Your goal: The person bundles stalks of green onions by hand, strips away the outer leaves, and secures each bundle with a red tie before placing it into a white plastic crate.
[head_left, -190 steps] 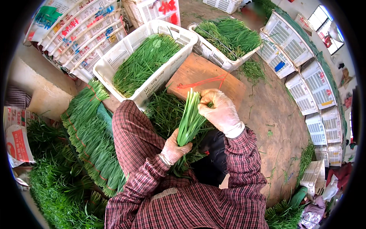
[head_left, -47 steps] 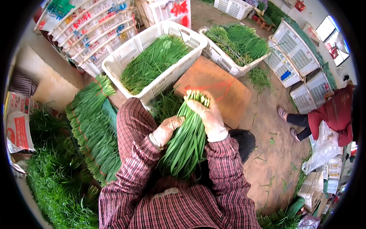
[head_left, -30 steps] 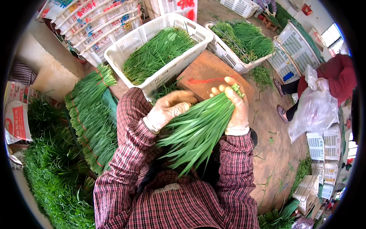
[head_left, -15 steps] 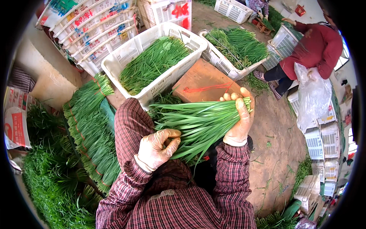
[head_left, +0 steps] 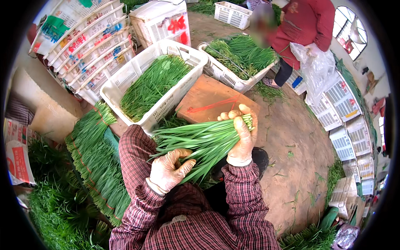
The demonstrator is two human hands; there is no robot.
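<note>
A bunch of green chives lies across in front of me, pale cut ends at the right and leaf tips fanning left. My right hand, in a thin pale glove, is wrapped round the bunch near those ends, thumb on top. Beside the leaf tips is my left hand, gloved too. Its fingers are curled toward the thumb against the lower leaves; what lies between them is hidden. Beyond the bunch stands a brown wooden stool with red ties on top.
White crates of chives stand ahead. Tied chives lie in a row at my left, beside loose greens. Stacked crates rise behind. A person in red holds a clear plastic bag at far right.
My view has shifted, so both hands and the bunch sit further left and slightly lower. The person in red has come nearer and bent forward. My grip on the bunch looks the same.
</note>
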